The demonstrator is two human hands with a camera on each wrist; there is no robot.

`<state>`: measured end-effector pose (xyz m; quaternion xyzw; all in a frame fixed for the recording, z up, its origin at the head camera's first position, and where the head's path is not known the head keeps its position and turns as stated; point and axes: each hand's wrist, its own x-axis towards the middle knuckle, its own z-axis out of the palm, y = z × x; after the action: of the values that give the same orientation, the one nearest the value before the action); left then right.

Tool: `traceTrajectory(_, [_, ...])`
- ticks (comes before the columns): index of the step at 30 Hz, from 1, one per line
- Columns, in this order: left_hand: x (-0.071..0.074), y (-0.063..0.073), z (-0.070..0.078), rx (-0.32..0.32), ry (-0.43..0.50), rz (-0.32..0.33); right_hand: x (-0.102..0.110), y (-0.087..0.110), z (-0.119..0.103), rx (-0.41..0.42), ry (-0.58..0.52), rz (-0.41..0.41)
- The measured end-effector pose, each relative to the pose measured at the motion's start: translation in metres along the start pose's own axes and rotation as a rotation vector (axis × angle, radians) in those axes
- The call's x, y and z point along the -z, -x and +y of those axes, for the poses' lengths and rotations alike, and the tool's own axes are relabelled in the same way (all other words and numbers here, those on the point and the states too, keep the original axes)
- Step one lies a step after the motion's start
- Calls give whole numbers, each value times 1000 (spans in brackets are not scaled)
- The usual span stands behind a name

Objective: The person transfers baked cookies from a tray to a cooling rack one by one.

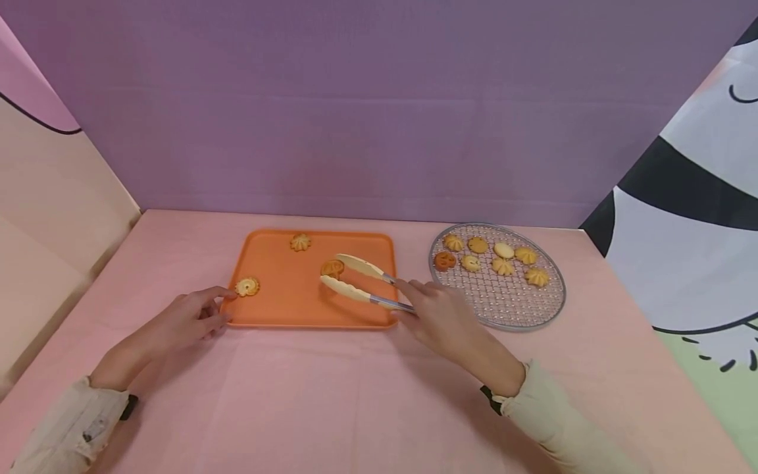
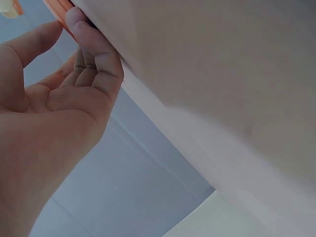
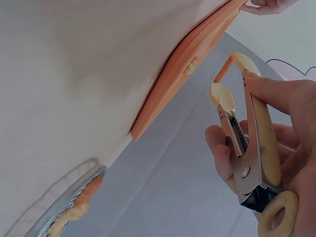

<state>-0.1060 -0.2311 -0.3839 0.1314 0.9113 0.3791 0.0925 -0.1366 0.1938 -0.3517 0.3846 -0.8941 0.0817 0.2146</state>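
My right hand (image 1: 441,319) grips a pair of metal tongs (image 1: 387,303) with cream-coloured tips. Between the tips is a round brown cookie (image 3: 224,69), held above the orange tray (image 1: 284,309); its shadow falls on the tray below. At the tray's near left corner, my left hand (image 1: 192,315) pinches the rim between thumb and fingers. Close to those fingertips lies a round pale-centred cookie (image 1: 247,286). A ridged flower-shaped cookie (image 1: 300,242) lies at the tray's back edge.
Right of the tray, a round wire rack (image 1: 515,309) with a grey rim bears several cookies (image 1: 503,266), mostly over its back half. Both stand on a pink-covered table (image 1: 284,401). A purple backdrop (image 1: 367,145) rises behind, with patterned panels at the sides.
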Motion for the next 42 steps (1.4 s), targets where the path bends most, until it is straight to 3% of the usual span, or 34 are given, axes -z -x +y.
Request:
traceTrajectory(14, [0,-1,-1,9,-3,1,11,33,27,-83,-40,109])
traceTrajectory(21, [1,-1,-1,3,-11,-4,18,51,35,-66,-12,129])
traceTrajectory(28, [-1,-2,1,2,-16,2,25,57,43,-45,7,144])
traceTrajectory(32, [-1,-1,1,8,-19,3,26,58,44,-53,14,114])
traceTrajectory(38, [0,-2,0,9,-15,1,25,57,39,-93,37,-21])
traceTrajectory(42, [-1,-2,-2,5,-11,2,27,51,35,-68,69,-79])
